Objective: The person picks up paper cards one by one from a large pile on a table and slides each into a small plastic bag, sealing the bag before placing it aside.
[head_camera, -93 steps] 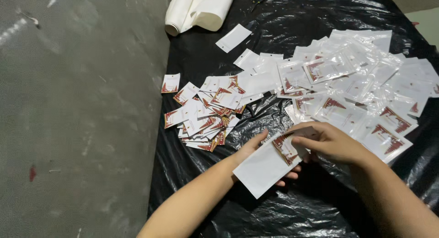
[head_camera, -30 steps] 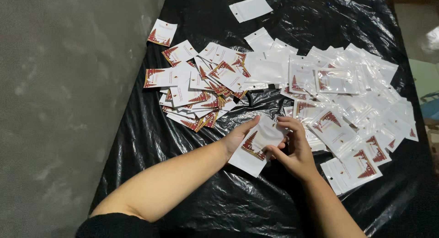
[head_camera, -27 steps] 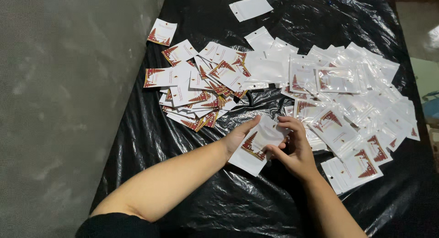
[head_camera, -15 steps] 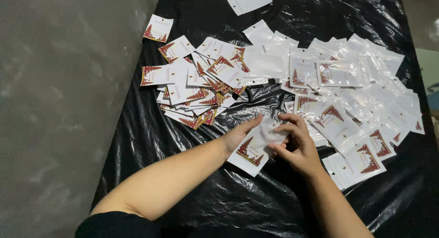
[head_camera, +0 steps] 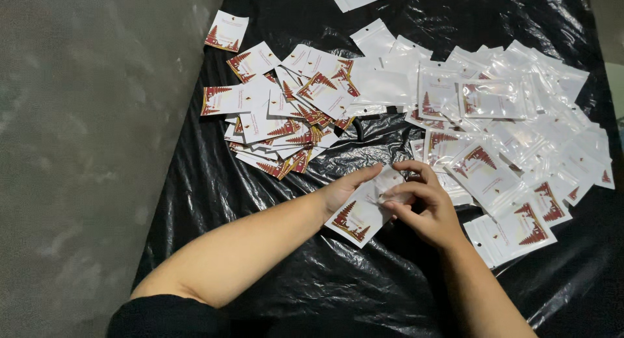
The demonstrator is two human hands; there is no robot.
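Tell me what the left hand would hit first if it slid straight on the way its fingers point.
The left hand points up and right along the pouch it holds. Beyond that, it would probably meet the filled clear pouches on the black plastic sheet; depth is unclear.

The setting is a small packing workplace, improvised rather than industrial. A black plastic sheet (head_camera: 312, 292) is spread over the surface beside a bare grey concrete floor (head_camera: 84, 149). On it lie a heap of printed cards (head_camera: 279, 123) and a larger spread of clear pouches (head_camera: 520, 130), many already holding cards.
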